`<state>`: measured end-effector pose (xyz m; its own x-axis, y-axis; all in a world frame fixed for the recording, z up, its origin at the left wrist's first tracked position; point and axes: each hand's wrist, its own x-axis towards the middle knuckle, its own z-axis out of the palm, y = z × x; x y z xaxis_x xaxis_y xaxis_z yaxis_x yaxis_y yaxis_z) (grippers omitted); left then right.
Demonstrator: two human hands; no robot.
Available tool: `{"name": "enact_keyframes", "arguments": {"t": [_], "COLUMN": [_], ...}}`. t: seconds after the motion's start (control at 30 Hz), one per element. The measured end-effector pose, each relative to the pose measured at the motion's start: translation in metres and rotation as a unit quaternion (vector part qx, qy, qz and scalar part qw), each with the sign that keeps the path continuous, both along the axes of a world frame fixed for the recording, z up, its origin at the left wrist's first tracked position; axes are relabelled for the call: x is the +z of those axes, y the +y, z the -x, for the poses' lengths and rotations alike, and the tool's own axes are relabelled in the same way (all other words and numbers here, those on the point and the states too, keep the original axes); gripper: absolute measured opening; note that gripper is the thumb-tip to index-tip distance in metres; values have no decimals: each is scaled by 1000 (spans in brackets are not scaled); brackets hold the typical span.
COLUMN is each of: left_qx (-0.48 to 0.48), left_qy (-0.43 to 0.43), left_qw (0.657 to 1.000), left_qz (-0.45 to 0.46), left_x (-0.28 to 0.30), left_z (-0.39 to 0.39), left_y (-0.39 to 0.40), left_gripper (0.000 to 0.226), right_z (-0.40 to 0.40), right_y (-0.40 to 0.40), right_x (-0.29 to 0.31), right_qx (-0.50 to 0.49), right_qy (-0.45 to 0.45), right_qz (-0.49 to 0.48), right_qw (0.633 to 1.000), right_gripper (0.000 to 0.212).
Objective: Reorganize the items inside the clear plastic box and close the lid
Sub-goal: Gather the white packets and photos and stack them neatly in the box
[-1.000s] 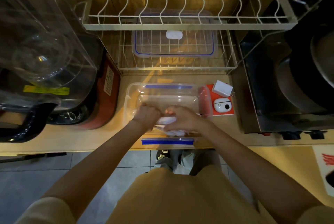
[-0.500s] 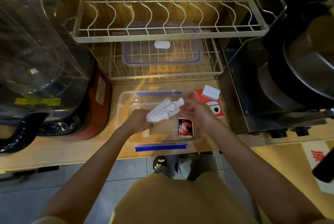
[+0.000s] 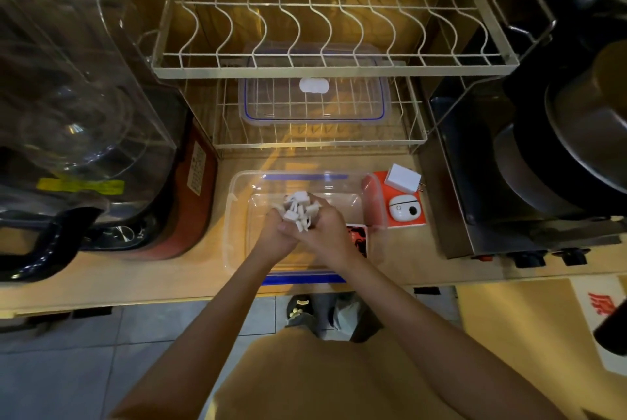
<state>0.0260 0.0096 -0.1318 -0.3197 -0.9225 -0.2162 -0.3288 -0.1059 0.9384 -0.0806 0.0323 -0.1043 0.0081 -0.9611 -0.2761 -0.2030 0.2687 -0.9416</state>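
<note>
The clear plastic box (image 3: pixel 237 216) with blue clips stands open on the wooden counter, right in front of me. Above its middle, my left hand (image 3: pixel 276 233) and my right hand (image 3: pixel 327 228) are pressed together around a bundle of white cable (image 3: pixel 298 211) whose plugs stick up between my fingers. A small red and black packet (image 3: pixel 356 238) lies in the box's right end, partly hidden by my right wrist. The box's clear lid (image 3: pixel 315 104), blue-rimmed with a white tab, rests on the lower shelf of the wire rack behind the box.
An orange card (image 3: pixel 380 182) to the right of the box carries a white charger plug (image 3: pixel 403 179) and a white earbud case (image 3: pixel 403 209). A wire dish rack (image 3: pixel 336 70) overhangs the back. A red appliance (image 3: pixel 200 195) stands left, a metal stove (image 3: pixel 509 216) with pots right.
My hands have drawn together and gathered the white cable from a loose strand stretched between them into a tight bundle above the box. The camera view has barely shifted.
</note>
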Motion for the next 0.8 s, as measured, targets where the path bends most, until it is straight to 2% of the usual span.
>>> {"name": "enact_keyframes", "arguments": {"t": [0.07, 0.13, 0.2, 0.3, 0.33, 0.47, 0.57, 0.67, 0.8], "left_qx": [7, 9, -9, -33, -36, -44, -43, -61, -81], "left_qy": [6, 12, 14, 25, 22, 33, 45, -7, -61], "left_qw": [1000, 1000, 1000, 999, 999, 998, 998, 998, 995], "left_qz": [1, -3, 4, -12, -15, -27, -17, 2, 19], "left_x": [0, -5, -9, -10, -10, -7, -5, -8, -13], "left_z": [-4, -9, -15, -20, -19, -14, -15, -19, -19], "left_y": [0, 0, 0, 1, 1, 1, -2, -7, -10], "left_gripper": [14, 25, 37, 37, 36, 42, 49, 59, 45], "right_z": [-2, 1, 3, 1, 0, -2, 1, 5, 8], "right_y": [0, 0, 0, 1, 1, -1, -3, -2, 0], "right_x": [-2, -2, -1, -1, -2, 5, 13, 18, 17], "right_qx": [-2, 5, 17, 11, 13, 27, 2, 17, 20], "right_qy": [32, 30, -2, -66, -73, -56, -100, -106, -88], "right_qz": [4, 0, -18, -57, -63, -51, -78, -88, -63], "right_qw": [999, 1000, 1000, 996, 995, 997, 992, 990, 994], "right_gripper": [53, 56, 63, 74, 74, 52, 54, 55, 57]}}
